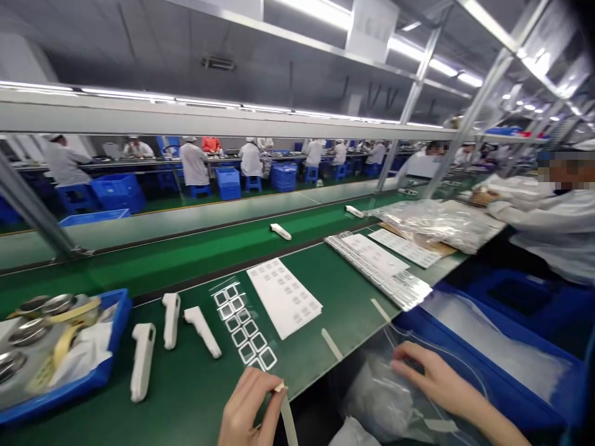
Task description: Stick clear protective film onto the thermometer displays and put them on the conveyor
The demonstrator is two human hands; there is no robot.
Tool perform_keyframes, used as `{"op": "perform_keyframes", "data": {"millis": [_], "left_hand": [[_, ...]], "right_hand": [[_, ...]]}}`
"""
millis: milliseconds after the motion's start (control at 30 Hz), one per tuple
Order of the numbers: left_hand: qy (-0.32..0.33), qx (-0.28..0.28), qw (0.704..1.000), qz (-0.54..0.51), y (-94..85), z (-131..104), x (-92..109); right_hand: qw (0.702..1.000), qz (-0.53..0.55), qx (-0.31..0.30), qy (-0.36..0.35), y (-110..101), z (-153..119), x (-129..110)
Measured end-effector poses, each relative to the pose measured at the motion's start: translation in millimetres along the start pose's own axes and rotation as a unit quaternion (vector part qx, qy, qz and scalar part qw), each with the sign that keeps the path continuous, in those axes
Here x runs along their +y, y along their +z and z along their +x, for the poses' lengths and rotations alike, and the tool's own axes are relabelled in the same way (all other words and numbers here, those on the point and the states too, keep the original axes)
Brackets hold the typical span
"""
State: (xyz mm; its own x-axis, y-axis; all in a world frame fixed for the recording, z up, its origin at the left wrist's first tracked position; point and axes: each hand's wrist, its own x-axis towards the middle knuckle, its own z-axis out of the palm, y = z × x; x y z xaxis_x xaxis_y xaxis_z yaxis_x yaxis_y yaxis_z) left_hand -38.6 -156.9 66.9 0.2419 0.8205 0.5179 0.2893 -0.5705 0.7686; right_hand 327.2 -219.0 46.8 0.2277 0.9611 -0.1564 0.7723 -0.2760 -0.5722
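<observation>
My left hand [253, 409] is closed at the table's front edge, its fingertips pinching the end of a strip of pale tape [289, 421]. To the right, my right hand [425, 371] is at a clear plastic bag [381, 396] below the edge, thumb and index finger apart; whether it grips the film is unclear. Just beyond my left hand lies a clear sheet of white square frames [244, 328]. Beside it is a white sheet with grey marks [284, 297]. Three white handheld devices [143, 362] lie to the left.
A blue tray [114, 347] with metal parts stands at far left. Two white devices [281, 232] lie on the green conveyor [209, 244]. Stacked strips [376, 272] and plastic bags [432, 223] lie at right, near a person in white. Blue bins [502, 365] stand below.
</observation>
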Motion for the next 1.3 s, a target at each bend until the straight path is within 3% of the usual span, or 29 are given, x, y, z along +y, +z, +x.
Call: {"op": "perform_keyframes", "data": {"millis": [100,233,300,367,467,567,700,833,1033,1300], "left_hand": [[0.008,-0.042,0.999,-0.002,22.1,7.1,4.7],[0.009,-0.110,0.994,-0.002,37.0,14.6,8.8],[0.009,-0.132,0.991,0.003,41.0,15.9,9.2],[0.005,-0.137,0.990,0.008,43.9,15.5,8.4],[-0.004,-0.146,0.989,0.020,45.6,13.6,5.7],[-0.018,-0.175,0.984,0.038,45.5,13.1,2.7],[-0.068,-0.202,0.976,0.040,50.1,16.0,2.4],[-0.118,-0.223,0.968,0.016,64.3,23.0,6.5],[-0.111,-0.235,0.966,0.003,85.4,35.8,10.1],[-0.096,-0.226,0.969,-0.005,91.2,44.0,5.4]], "right_hand": [[0.997,-0.014,0.057,0.057,26.5,-30.6,49.6],[0.979,0.029,0.164,0.118,66.2,-48.6,82.1],[0.973,0.032,0.177,0.145,80.1,-55.1,90.1],[0.977,0.028,0.147,0.152,89.8,-61.7,91.5],[0.991,0.006,0.083,0.103,100.3,-66.4,75.7],[0.997,-0.005,0.070,0.044,112.7,-57.4,40.8],[0.994,0.043,0.098,-0.004,137.6,-32.0,-8.3],[0.975,0.141,0.162,-0.052,162.5,-10.5,-37.9],[0.944,0.271,0.189,-0.013,170.4,-4.6,-52.3],[0.930,0.308,0.202,-0.006,162.9,-25.2,-55.4]]}}
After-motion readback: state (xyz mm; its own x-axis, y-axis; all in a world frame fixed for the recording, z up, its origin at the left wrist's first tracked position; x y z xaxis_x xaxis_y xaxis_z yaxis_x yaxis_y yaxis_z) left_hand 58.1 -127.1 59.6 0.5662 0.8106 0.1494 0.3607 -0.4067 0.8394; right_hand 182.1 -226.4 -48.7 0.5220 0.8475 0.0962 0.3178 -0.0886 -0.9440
